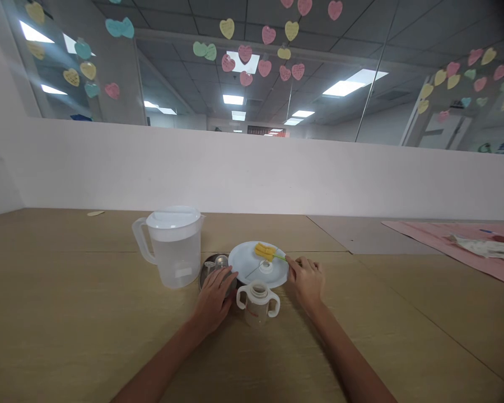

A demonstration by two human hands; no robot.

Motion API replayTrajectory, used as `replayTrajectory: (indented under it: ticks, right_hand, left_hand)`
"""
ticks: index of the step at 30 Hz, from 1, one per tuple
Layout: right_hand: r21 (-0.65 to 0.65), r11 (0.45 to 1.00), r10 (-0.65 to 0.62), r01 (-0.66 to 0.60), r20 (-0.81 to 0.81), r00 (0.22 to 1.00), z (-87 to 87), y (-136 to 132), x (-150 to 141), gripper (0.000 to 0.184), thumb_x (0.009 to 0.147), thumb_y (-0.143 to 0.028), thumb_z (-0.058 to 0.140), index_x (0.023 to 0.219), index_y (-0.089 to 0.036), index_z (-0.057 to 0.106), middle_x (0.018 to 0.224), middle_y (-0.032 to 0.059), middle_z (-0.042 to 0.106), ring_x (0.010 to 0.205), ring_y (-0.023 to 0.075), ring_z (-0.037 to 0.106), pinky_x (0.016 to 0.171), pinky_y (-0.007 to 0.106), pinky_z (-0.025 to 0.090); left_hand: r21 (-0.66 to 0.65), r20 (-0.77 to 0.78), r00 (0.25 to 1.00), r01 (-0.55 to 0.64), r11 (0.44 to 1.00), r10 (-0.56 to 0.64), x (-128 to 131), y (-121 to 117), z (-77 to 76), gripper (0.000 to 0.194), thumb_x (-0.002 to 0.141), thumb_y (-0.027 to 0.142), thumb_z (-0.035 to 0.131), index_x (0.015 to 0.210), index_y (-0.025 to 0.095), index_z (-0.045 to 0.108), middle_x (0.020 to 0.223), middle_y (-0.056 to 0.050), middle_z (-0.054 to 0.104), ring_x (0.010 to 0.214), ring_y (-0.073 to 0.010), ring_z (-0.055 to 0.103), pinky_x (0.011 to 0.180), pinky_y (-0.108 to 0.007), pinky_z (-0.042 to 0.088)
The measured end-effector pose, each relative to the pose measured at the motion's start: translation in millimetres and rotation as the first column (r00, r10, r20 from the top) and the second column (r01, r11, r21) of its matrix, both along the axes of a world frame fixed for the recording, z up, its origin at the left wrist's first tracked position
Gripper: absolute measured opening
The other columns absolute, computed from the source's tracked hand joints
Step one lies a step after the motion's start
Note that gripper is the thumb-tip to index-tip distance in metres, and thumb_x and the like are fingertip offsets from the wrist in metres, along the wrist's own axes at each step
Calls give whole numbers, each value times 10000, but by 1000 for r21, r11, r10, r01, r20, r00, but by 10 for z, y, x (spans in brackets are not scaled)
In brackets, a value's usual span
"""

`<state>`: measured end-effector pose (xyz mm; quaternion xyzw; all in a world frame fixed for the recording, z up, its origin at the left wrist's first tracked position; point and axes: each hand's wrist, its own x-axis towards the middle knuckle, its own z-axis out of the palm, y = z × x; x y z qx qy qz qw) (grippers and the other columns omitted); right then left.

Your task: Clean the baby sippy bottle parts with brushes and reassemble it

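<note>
A small white two-handled cup [257,303] stands on the wooden table [67,313] between my hands. Behind it lies a white plate [243,262] with a yellow sponge brush [265,251] resting on it. My right hand [306,279] pinches the brush's thin green handle at the plate's right edge. My left hand [214,299] lies over the rim of a dark metal bowl [212,265], fingers spread toward the plate. A translucent lidded pitcher [173,247] stands left of the bowl.
A pink mat [449,242] with a crumpled white cloth [485,247] lies at the far right. A low white wall [252,173] bounds the table's back, with glass carrying heart-shaped notes above it. A small scrap [96,213] lies far left.
</note>
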<state>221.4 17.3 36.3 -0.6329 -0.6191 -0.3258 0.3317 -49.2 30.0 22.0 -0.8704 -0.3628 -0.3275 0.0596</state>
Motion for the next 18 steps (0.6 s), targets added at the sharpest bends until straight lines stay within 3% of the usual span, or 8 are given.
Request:
replayTrajectory:
  ticks: [8,12,18]
  right_hand:
    - [161,983,-77,86,-60,995,130,-70,192,225,730,-156,503,729,-233,714,665,37,599,700,172,451,845,399,196]
    - [104,991,-80,80,-4,997,150,-86,219,228,717,-143,501,690,-236,708,656,36,598,714,182,448,898,451,148]
    - [-73,991,-112,116,58,992,97,-62,33,219,765,-149,532,846,-248,709,734,68,603,783,211,455,864,437,177]
  left_hand:
    - [18,9,1000,-4,1000,4,5,4,-9,455,792,149,398,1238,195,476,1292,-105,479,1206,-255,407,1018,-476,315]
    - [15,-4,1000,-5,1000,5,3,0,-5,468,785,132,391,1243,185,471,1295,-108,474,1215,-255,394,1026,-479,301]
    - [6,-9,1000,0,1000,0,-1,3,3,497,760,113,396,1247,182,468,1294,-108,475,1209,-257,398,1022,-485,301]
